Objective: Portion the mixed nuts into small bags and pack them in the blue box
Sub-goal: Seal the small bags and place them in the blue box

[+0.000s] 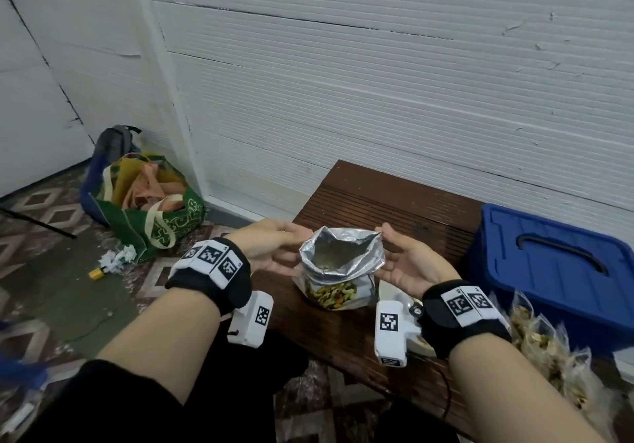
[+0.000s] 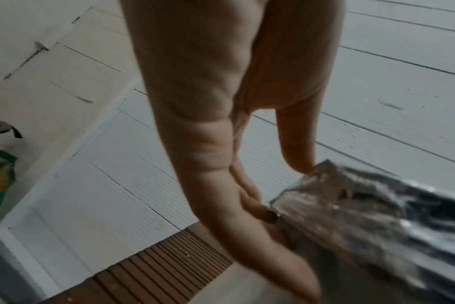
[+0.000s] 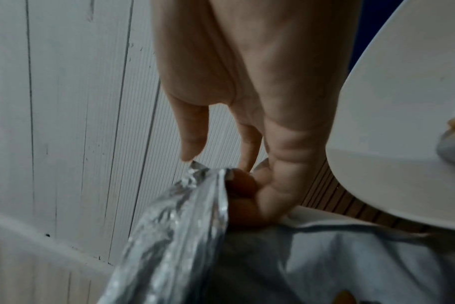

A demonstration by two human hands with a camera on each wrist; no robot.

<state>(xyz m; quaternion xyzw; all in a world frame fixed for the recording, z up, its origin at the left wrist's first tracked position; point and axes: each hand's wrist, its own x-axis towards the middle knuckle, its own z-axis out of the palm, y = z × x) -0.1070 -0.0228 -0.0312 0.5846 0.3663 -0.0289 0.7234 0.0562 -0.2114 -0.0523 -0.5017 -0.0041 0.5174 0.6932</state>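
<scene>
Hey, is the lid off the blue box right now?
No, the blue box has its lid on, black handle lying flat on top, beside the foil nut bag in the head view.

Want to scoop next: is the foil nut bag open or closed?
Open. Left hand and right hand pinch the foil bag rim apart, showing its silver inside.
</scene>
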